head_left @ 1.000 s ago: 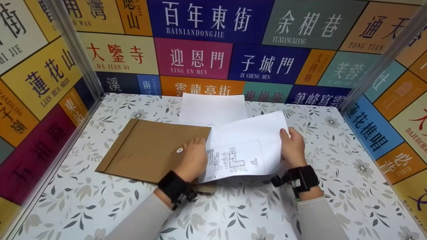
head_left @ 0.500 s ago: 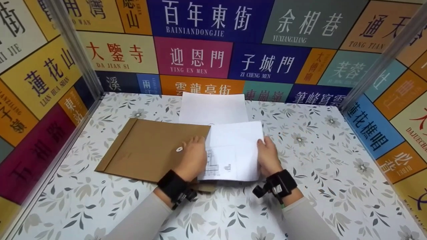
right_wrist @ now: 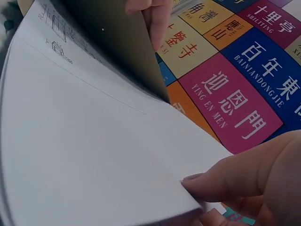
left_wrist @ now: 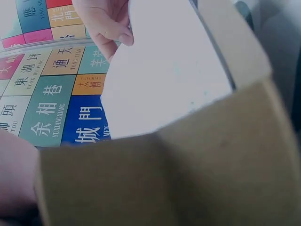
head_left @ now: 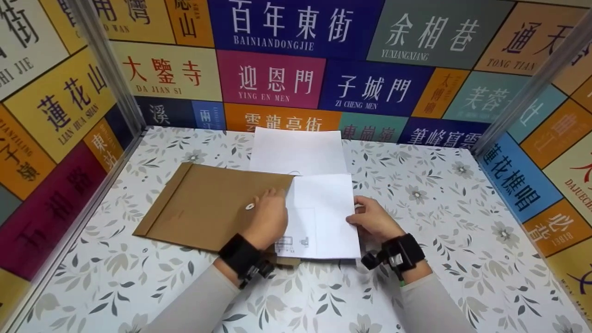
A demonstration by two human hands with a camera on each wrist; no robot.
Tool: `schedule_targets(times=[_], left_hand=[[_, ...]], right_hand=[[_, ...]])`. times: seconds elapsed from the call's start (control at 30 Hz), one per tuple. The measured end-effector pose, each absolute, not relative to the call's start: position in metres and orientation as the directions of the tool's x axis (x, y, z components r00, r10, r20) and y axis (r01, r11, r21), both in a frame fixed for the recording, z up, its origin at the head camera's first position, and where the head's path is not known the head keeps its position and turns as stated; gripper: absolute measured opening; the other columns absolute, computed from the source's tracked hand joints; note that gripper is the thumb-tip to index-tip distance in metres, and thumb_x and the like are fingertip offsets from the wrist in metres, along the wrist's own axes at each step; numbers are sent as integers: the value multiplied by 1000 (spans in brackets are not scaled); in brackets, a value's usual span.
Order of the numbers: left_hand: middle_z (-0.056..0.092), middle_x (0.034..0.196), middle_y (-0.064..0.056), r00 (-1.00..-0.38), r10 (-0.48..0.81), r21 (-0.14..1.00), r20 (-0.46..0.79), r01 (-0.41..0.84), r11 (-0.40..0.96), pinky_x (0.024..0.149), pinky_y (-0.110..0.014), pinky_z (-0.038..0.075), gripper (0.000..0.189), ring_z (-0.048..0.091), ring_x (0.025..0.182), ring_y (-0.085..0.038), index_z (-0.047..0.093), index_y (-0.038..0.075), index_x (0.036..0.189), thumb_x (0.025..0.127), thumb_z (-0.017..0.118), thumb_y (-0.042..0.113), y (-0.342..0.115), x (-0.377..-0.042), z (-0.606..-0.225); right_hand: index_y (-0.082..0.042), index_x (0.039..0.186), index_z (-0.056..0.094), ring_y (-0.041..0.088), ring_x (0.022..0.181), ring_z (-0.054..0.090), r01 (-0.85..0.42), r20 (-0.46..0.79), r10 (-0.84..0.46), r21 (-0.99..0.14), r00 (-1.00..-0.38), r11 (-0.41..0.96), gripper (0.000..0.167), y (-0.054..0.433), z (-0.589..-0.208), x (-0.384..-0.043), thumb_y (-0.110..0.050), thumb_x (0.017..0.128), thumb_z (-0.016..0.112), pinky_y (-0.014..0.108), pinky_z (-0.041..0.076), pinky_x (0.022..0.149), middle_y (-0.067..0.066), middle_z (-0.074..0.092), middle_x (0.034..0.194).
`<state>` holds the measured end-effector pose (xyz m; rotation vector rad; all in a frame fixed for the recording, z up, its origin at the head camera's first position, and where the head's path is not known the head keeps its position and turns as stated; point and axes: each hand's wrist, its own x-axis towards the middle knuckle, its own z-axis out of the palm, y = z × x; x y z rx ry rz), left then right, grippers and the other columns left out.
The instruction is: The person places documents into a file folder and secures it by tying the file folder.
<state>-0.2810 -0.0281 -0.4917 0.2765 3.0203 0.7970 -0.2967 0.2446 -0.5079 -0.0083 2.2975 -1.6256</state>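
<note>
A brown kraft document envelope (head_left: 208, 203) with a white button lies at an angle on the table. At its open right end, my left hand (head_left: 268, 219) grips the upper side, and the left wrist view shows the mouth (left_wrist: 117, 188) spread apart. White sheets of paper (head_left: 328, 217) with a printed line drawing stand partly inside that mouth, their right part outside. My right hand (head_left: 374, 217) pinches their right edge, thumb on top in the right wrist view (right_wrist: 249, 179). The envelope hides the sheets' left part.
Behind the envelope, another white sheet (head_left: 296, 148) lies against the back wall, partly covered by the envelope and the held sheets. A leaf-patterned cover (head_left: 444, 185) spreads over the table. Panels with colourful printed signs (head_left: 273, 78) enclose the back and sides.
My right hand has moved left, carrying the sheets further into the envelope, and the printed drawing is now mostly hidden. The sheets lie flatter. My left hand keeps its place on the envelope.
</note>
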Motion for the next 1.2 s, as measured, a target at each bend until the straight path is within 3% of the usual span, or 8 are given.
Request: schedule_targets(times=[0.23, 0.4, 0.67, 0.97, 1.2], left_hand=[[46, 155, -29, -984, 176, 485, 26, 167, 859, 119, -67, 24, 45, 38, 149, -44, 49, -7, 150, 106, 43, 0, -29, -283, -492], [49, 153, -29, -983, 181, 464, 38, 178, 868, 117, -69, 27, 43, 40, 147, -44, 51, -7, 147, 105, 44, -1, -29, -283, -492], [46, 155, -29, -985, 174, 451, -1, 155, 879, 119, -66, 26, 44, 39, 148, -44, 49, -8, 149, 105, 44, -1, -26, -281, -489], [55, 147, -27, -983, 167, 443, 75, 183, 878, 115, -67, 32, 38, 48, 141, -44, 57, -7, 139, 103, 45, -4, -24, -280, -490], [56, 146, -28, -982, 163, 444, 101, 191, 875, 115, -67, 33, 39, 48, 140, -45, 58, -7, 138, 101, 46, -5, -25, -281, -492]], right_hand=[[10, 124, 53, 19, 79, 72, 226, -268, -270, -958, -925, 177, 35, 237, -516, -297, 13, 89, 61, 30, 60, 66, 10, 72, 92], [10, 125, 52, 22, 79, 74, 265, -273, -268, -962, -924, 66, 36, 220, -523, -293, 14, 90, 60, 33, 62, 66, 12, 74, 93], [12, 127, 52, 22, 77, 74, 250, -253, -224, -967, -941, 42, 41, 189, -527, -285, 13, 88, 61, 30, 61, 64, 13, 74, 92], [11, 120, 56, 19, 74, 73, 240, -240, -194, -971, -951, 24, 34, 154, -534, -286, 12, 88, 64, 31, 62, 67, 10, 71, 86], [9, 117, 59, 14, 66, 68, 225, -221, -188, -974, -957, 2, 34, 135, -536, -294, 11, 85, 67, 26, 58, 58, 6, 70, 82]])
